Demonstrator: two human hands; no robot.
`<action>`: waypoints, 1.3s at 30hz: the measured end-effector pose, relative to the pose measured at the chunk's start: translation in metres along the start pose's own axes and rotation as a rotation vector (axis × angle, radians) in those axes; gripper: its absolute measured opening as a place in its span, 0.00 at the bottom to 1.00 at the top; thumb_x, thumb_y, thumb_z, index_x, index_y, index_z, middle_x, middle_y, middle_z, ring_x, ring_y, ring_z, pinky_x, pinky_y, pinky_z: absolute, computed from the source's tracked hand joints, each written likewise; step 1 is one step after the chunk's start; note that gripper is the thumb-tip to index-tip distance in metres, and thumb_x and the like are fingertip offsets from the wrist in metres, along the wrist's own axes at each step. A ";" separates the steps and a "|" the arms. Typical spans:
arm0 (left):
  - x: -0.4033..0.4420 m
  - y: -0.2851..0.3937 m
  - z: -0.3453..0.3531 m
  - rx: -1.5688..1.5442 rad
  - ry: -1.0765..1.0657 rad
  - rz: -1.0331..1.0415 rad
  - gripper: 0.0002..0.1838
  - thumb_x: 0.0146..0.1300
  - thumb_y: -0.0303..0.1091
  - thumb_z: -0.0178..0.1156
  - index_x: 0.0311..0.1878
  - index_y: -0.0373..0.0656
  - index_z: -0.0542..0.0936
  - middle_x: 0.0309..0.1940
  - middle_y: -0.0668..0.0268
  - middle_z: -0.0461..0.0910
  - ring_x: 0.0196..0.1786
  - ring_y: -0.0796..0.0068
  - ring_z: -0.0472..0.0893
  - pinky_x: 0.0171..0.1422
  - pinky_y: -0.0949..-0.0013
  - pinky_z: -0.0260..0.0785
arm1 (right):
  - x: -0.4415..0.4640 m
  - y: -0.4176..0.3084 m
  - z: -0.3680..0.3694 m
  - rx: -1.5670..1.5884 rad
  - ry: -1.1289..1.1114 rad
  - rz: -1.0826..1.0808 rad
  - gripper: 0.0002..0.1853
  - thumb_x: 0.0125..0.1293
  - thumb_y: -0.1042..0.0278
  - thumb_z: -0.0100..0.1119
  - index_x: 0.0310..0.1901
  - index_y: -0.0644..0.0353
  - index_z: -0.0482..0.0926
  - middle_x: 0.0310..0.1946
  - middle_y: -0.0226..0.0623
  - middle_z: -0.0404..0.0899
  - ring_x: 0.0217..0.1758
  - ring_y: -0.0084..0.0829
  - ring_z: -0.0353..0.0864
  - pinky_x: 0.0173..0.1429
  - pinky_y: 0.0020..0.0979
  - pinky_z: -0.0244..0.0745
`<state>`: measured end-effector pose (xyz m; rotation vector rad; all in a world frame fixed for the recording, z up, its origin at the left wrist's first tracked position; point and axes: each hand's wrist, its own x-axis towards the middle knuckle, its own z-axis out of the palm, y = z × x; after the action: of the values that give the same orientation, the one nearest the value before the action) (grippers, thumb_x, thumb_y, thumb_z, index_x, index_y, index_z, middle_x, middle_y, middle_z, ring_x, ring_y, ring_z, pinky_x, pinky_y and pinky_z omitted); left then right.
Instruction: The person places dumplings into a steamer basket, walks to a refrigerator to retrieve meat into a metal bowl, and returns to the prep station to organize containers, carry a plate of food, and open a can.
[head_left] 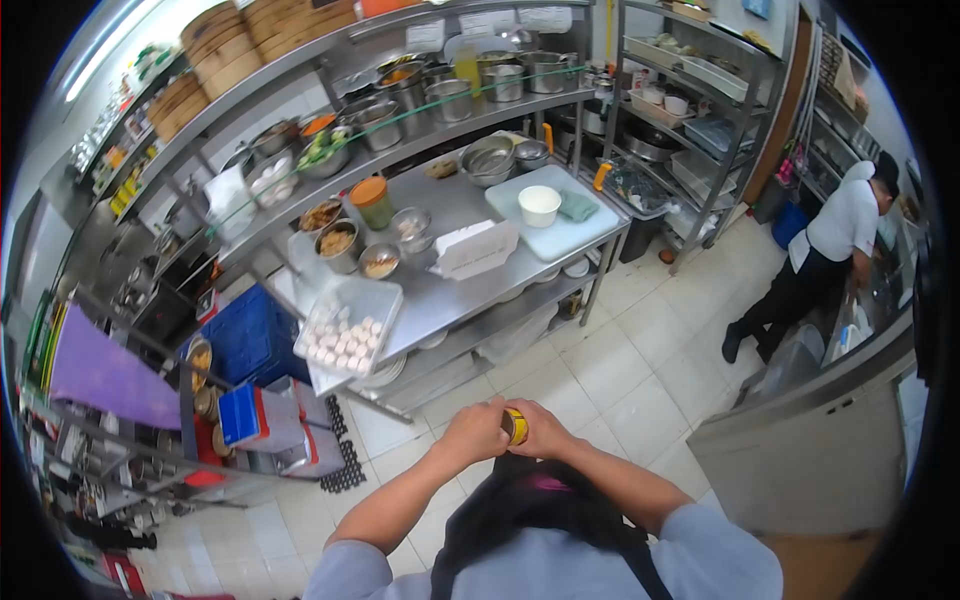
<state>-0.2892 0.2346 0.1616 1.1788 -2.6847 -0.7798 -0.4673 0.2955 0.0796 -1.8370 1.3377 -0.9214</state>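
Note:
Close in front of my apron, both hands are closed around a small round container with a yellow label and a dark end (515, 427). It could be a jar or a can; most of it is hidden by the fingers. My left hand (477, 430) wraps its left side, and my right hand (541, 430) grips the other side. Beyond the hands stands a steel table (470, 285). On its near left corner sits a clear plastic tub of pale round balls (345, 335). A white carton (475, 250) rests near the table's front edge.
A cutting board (520, 205) carries a white bowl (540, 205) and a green cloth (578, 206). An orange-lidded jar (371, 203) stands among steel bowls. Blue crates (250, 335) are at left. At right, a person (835, 235) bends over a counter. Tiled floor (640, 330) lies between.

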 end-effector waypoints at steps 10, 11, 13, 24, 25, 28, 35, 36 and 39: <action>0.280 0.006 -0.022 -0.112 -0.060 0.517 0.18 0.60 0.30 0.56 0.54 0.37 0.75 0.34 0.42 0.81 0.40 0.37 0.82 0.47 0.44 0.75 | 0.102 0.107 -0.155 -0.047 0.456 0.276 0.41 0.46 0.68 0.80 0.63 0.58 0.69 0.55 0.49 0.79 0.59 0.47 0.81 0.62 0.40 0.76; 0.304 0.007 -0.023 -0.128 -0.061 0.518 0.18 0.60 0.30 0.56 0.54 0.37 0.75 0.34 0.42 0.81 0.40 0.37 0.82 0.47 0.44 0.75 | 0.112 0.113 -0.171 -0.056 0.449 0.287 0.41 0.46 0.68 0.80 0.63 0.58 0.69 0.55 0.49 0.79 0.59 0.47 0.81 0.62 0.40 0.76; 0.358 0.012 -0.036 -0.185 -0.106 0.575 0.16 0.62 0.34 0.58 0.51 0.37 0.78 0.34 0.44 0.81 0.42 0.38 0.82 0.50 0.45 0.75 | 0.130 0.124 -0.197 -0.027 0.558 0.424 0.41 0.47 0.68 0.80 0.62 0.58 0.67 0.51 0.47 0.81 0.55 0.47 0.83 0.59 0.40 0.78; 0.516 0.004 -0.031 0.078 0.019 0.627 0.12 0.57 0.30 0.64 0.42 0.35 0.77 0.32 0.52 0.83 0.36 0.49 0.86 0.40 0.55 0.80 | 0.231 0.246 -0.260 0.153 0.647 0.310 0.44 0.45 0.69 0.83 0.64 0.59 0.65 0.53 0.44 0.79 0.56 0.37 0.81 0.61 0.39 0.76; 0.530 0.001 -0.032 0.022 -0.018 0.578 0.11 0.58 0.31 0.64 0.42 0.37 0.77 0.33 0.53 0.83 0.36 0.47 0.86 0.41 0.53 0.80 | 0.238 0.264 -0.266 0.183 0.637 0.284 0.44 0.45 0.69 0.82 0.64 0.59 0.65 0.53 0.44 0.79 0.56 0.37 0.81 0.61 0.38 0.76; 0.562 -0.010 -0.032 -0.146 0.031 0.242 0.08 0.62 0.32 0.61 0.43 0.40 0.78 0.34 0.54 0.83 0.38 0.43 0.85 0.43 0.49 0.79 | 0.271 0.292 -0.282 0.226 0.604 0.251 0.44 0.46 0.69 0.82 0.64 0.59 0.65 0.53 0.44 0.79 0.56 0.37 0.81 0.61 0.38 0.76; 0.629 0.021 0.012 -0.024 0.379 -0.469 0.09 0.61 0.37 0.60 0.42 0.45 0.80 0.26 0.54 0.84 0.33 0.44 0.84 0.41 0.45 0.78 | 0.348 0.381 -0.305 0.214 0.459 0.214 0.43 0.48 0.68 0.80 0.65 0.60 0.65 0.51 0.45 0.80 0.56 0.43 0.81 0.62 0.40 0.75; 0.636 0.024 0.016 -0.026 0.355 -0.485 0.09 0.61 0.37 0.60 0.42 0.45 0.80 0.26 0.54 0.84 0.33 0.44 0.84 0.41 0.45 0.78 | 0.350 0.391 -0.304 0.158 0.475 0.180 0.41 0.49 0.68 0.79 0.65 0.61 0.66 0.50 0.47 0.80 0.56 0.46 0.81 0.62 0.42 0.74; 0.665 0.019 0.029 -0.025 0.549 -0.663 0.11 0.61 0.41 0.62 0.32 0.44 0.80 0.27 0.55 0.84 0.32 0.46 0.84 0.38 0.44 0.75 | 0.355 0.392 -0.327 -0.004 0.361 -0.101 0.37 0.52 0.65 0.78 0.62 0.61 0.69 0.50 0.50 0.80 0.57 0.52 0.79 0.64 0.44 0.73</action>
<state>-0.7711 -0.2168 0.0765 1.9622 -1.8411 -0.4402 -0.8552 -0.1788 -0.0252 -1.8126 1.4669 -1.3544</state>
